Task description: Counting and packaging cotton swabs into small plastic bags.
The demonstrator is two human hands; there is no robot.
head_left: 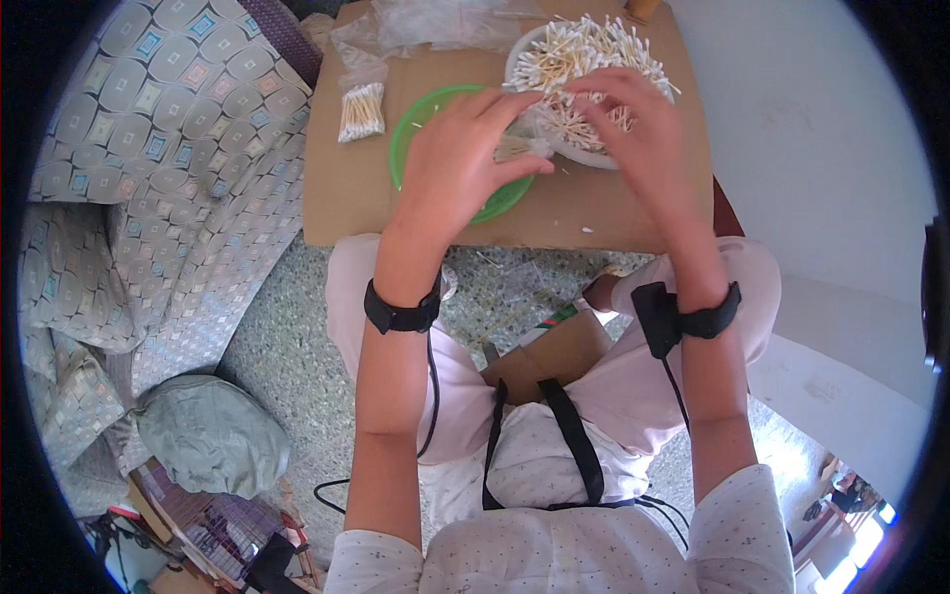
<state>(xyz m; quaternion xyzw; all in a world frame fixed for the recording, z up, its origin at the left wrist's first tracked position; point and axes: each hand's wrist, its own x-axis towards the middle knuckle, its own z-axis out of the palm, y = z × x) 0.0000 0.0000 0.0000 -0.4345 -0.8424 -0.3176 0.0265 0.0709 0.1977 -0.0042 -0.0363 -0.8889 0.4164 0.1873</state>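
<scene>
My left hand point(450, 158) is over the green round tray point(399, 148), its fingers and thumb closed around a small clear plastic bag point(517, 148) with cotton swabs in it. Close by on the right, my right hand point(638, 124) hangs over a white bowl point(512, 67) heaped with loose cotton swabs point(594, 49). Its fingers are curled and blurred, so whether anything is between them cannot be made out. On the left of the board lies a filled bag of cotton swabs point(362, 112).
The cardboard-topped table point(336, 198) carries loose clear plastic bags point(435, 25) at its far edge. A stray swab piece point(588, 230) lies near the front edge. Patterned cloth point(178, 129) hangs at the left; a pale wall point(802, 129) stands at the right.
</scene>
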